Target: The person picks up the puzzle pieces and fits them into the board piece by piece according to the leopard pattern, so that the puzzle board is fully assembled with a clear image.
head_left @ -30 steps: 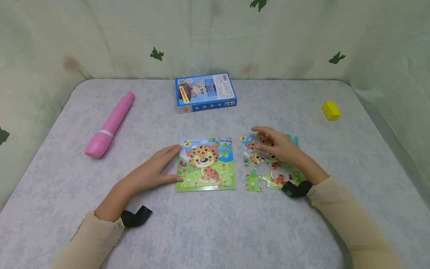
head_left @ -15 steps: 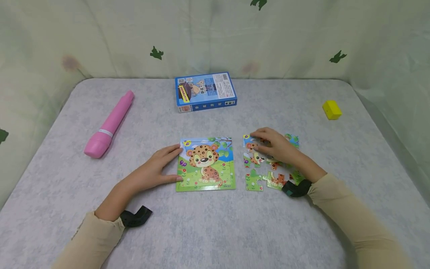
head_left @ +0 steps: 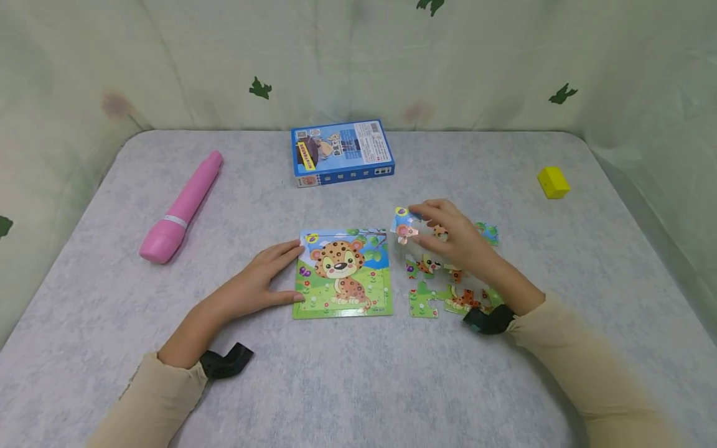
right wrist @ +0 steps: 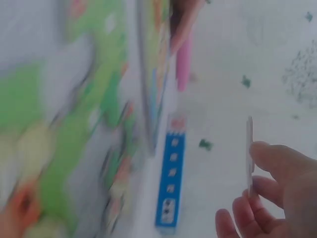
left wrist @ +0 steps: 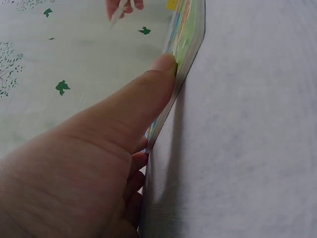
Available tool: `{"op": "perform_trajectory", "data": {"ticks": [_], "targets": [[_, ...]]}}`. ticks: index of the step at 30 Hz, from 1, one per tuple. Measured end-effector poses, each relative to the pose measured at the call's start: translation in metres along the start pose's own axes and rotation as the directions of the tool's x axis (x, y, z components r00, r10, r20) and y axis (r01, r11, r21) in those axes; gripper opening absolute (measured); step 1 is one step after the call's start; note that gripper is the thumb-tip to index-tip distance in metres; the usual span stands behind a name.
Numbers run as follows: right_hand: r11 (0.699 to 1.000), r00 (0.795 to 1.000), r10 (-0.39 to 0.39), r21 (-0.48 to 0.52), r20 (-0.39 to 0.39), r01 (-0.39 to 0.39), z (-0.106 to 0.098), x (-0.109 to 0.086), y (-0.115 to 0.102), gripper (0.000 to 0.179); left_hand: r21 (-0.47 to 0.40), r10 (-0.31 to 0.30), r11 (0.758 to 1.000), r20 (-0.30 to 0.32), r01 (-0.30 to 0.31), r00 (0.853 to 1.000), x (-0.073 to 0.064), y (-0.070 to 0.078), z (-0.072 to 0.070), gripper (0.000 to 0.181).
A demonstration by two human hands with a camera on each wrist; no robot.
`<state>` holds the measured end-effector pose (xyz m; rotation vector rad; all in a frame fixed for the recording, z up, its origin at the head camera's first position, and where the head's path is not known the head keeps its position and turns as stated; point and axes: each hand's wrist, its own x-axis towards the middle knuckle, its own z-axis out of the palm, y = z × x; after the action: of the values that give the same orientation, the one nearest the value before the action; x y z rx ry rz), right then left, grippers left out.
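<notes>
My left hand (head_left: pixel 252 283) lies at the left edge of a square leopard picture board (head_left: pixel 348 283), fingers and thumb extended and touching its border. In the left wrist view the thumb (left wrist: pixel 133 101) presses against the board's edge. Between thumb and fingers, my right hand (head_left: pixel 462 242) pinches a jigsaw piece (head_left: pixel 403 225) with blue sky and a pink ear, raised above the table. The right wrist view shows this piece (right wrist: pixel 249 153) edge-on. Several other jigsaw pieces (head_left: pixel 424 303) lie right of the board, some hidden under the right hand and wrist.
A blue box (head_left: pixel 343 152) lies behind the board. At the back left is a pink microphone-shaped object (head_left: pixel 182 208), and a yellow block (head_left: pixel 553 183) stands at the back right. A pale curtain (head_left: pixel 358 62) hangs behind the grey table (head_left: pixel 347 386).
My right hand has come down on the upper-left jigsaw piece, pinched it, and lifted it up and slightly left. The left hand has stayed at the board.
</notes>
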<state>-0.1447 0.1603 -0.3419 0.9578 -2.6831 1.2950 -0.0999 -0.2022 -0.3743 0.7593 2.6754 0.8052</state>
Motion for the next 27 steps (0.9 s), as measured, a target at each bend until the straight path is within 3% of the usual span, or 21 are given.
{"op": "perform_trajectory", "data": {"ticks": [4,7,13,19,27], "targets": [[0.992,0.992,-0.124,0.034,-0.003,0.124,0.014,0.009,-0.02,0.047,-0.004,0.003,1.0,0.001,-0.003,1.0,0.0,0.0,0.0,0.088],[0.985,0.987,-0.162,0.056,0.019,0.161,0.028,0.017,-0.032,0.047,-0.002,0.01,1.0,-0.001,-0.01,1.0,-0.001,0.0,0.0,0.088],[0.996,0.989,-0.08,0.04,0.124,0.076,0.06,0.032,-0.043,0.044,-0.01,0.019,1.0,-0.003,-0.019,1.0,0.0,0.0,-0.001,0.087],[1.0,0.975,0.012,-0.015,0.224,-0.009,0.082,0.042,-0.039,0.044,-0.018,0.022,1.0,-0.004,-0.022,1.0,0.002,0.0,-0.001,0.086],[0.988,0.964,0.049,-0.154,0.262,-0.009,0.096,0.053,-0.032,0.043,-0.019,-0.006,1.0,0.012,0.006,1.0,0.003,0.0,-0.001,0.088]]}}
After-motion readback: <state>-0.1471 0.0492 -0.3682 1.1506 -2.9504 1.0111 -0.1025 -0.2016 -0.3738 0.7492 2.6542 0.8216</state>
